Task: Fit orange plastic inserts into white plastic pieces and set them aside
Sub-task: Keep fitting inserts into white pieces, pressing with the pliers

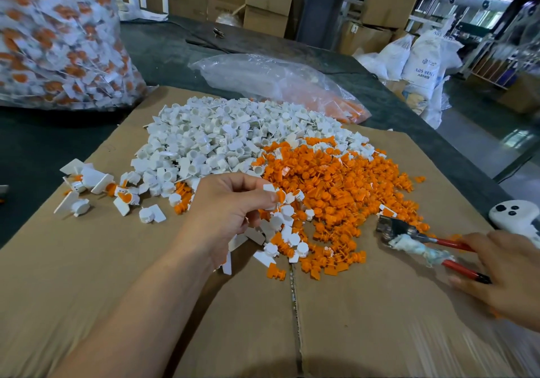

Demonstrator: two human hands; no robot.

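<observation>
A heap of white plastic pieces [222,138] lies on the cardboard sheet [146,275], and a heap of orange inserts [344,184] spreads to its right. My left hand [230,211] hovers where the heaps meet and pinches a white piece with an orange insert [276,193] between thumb and fingers. My right hand [502,275] is at the right edge, fingers around the red handles of the pliers [420,241], whose metal jaws lie on the cardboard. A few fitted white-and-orange pieces [125,196] lie apart at the left.
A big clear bag of assembled pieces [58,38] stands at the back left. A crumpled clear bag with orange parts [280,82] lies behind the heaps. A white controller [517,217] sits at the far right. Cardboard boxes and white sacks stand beyond the dark table.
</observation>
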